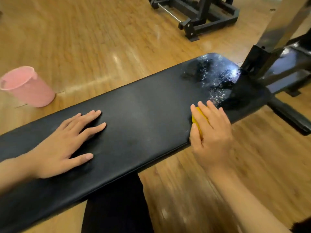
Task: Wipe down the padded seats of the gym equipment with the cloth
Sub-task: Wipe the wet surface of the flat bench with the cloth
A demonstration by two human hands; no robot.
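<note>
Running from lower left to upper right across the view, the long black padded vinyl bench seat (143, 115) is a narrow rectangle with rounded corners and a piped seam along its near edge. Its surface is smooth and matt over most of its length. The far right end carries a glossy, wet, speckled patch of foam (213, 73).

The small yellow bunched cloth (199, 118) lies on the seat's near edge, right of centre and just short of the wet patch. The right hand (213, 132) covers it and presses down on it. The fingers are nearly straight and point toward the far end, and the thumb lies along the cloth's left side. Only a strip of cloth shows between thumb and forefinger, so its weave cannot be judged.

The left hand (67, 145) rests palm-down on the seat's left half, fingers spread and straight, holding nothing.

A translucent pink plastic jug with a pouring lip (28, 88) stands upright on the glossy wood-plank floor (84, 39) beyond the bench, at the left. A black square-tube steel machine base with a chrome bar (202, 17) sits on the floor at the top. A slanted metal upright post (277, 31) rises at the bench's right end. The person's dark-trousered leg (117, 207) shows below the near edge of the seat.
</note>
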